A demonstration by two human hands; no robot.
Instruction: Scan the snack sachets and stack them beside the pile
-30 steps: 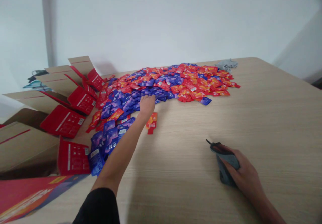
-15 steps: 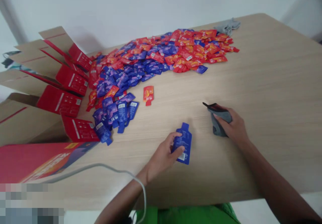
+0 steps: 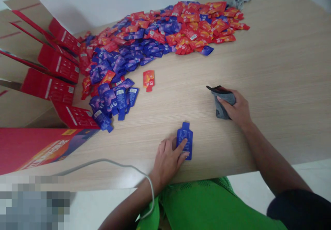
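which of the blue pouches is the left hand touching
The blue pouch lying nearest the person, neck pointing away. Index finger and thumb of the left hand rest on it; the other blue pouches lie farther off, untouched.

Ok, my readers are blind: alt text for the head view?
A person's left hand touches a blue pouch on a table; the right hand holds a grey cloth. Beyond lie heaped red and blue pouches; open boxes stand left.

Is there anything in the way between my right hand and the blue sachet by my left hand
Nothing visible, apart from the gray cloth that your right hand itself holds. Your left hand partly covers the blue sachet, reaching over it from its left, away from your right hand.
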